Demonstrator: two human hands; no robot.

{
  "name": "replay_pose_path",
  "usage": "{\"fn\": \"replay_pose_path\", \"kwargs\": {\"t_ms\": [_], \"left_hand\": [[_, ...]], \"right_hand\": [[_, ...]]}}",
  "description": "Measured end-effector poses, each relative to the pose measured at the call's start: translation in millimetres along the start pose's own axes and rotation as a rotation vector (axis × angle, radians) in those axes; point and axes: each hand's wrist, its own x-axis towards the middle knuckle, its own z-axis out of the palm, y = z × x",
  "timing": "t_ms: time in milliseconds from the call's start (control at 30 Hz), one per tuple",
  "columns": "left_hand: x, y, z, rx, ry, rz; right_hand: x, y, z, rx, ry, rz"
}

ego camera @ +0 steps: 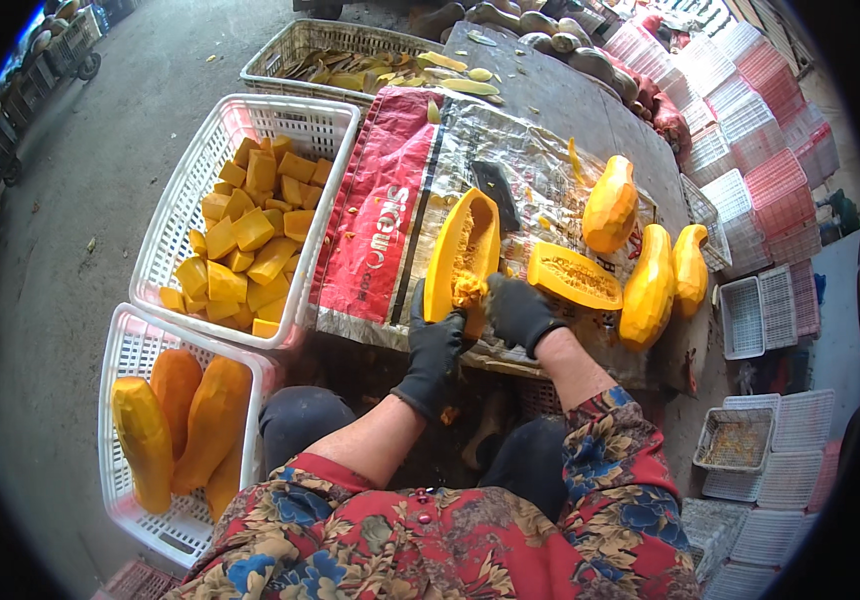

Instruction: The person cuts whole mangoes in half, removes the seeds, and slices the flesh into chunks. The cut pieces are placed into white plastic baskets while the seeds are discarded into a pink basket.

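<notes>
My left hand (434, 352), in a dark glove, holds the lower end of a peeled, halved pumpkin (441, 259), its hollow turned up and to the right. Loose seeds and pulp (467, 289) bunch near the lower end of the hollow. At that end my gloved right hand (518, 311) is curled beside the pulp; whether it grips a tool is hidden. A second pumpkin half (576, 276) lies cut side up just right of it. Whole peeled pumpkins (647, 289) lie farther right. A dark flat object (496, 195) rests on the sacking behind the held half.
A white crate (141, 281) of pumpkin chunks stands left of the sack-covered table (370, 225). Below it, another white crate (259, 420) holds peeled pumpkins. Peelings fill a crate (250, 75) at the back. Stacked crates (775, 180) and unpeeled pumpkins (587, 64) are beyond the table.
</notes>
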Motion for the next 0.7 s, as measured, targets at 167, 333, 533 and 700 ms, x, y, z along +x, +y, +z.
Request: {"fn": "replay_pose_path", "kwargs": {"t_ms": [167, 333, 533, 700], "left_hand": [[-7.4, 22.1, 3.4, -0.045, -0.016, -0.147], [-10.6, 37.6, 10.5, -0.054, 0.023, -0.133], [-5.8, 41.6, 5.9, -0.082, -0.051, -0.142], [0.7, 34.9, 3.3, -0.054, -0.074, -0.148]], "right_hand": [[38.0, 51.7, -16.6, 0.544, 0.282, 0.542], [85.0, 64.8, -35.1, 0.141, 0.046, 0.272], [78.2, 49.5, -34.4, 0.165, 0.013, 0.275], [36.4, 18.0, -23.4, 0.256, 0.052, 0.25]]}}
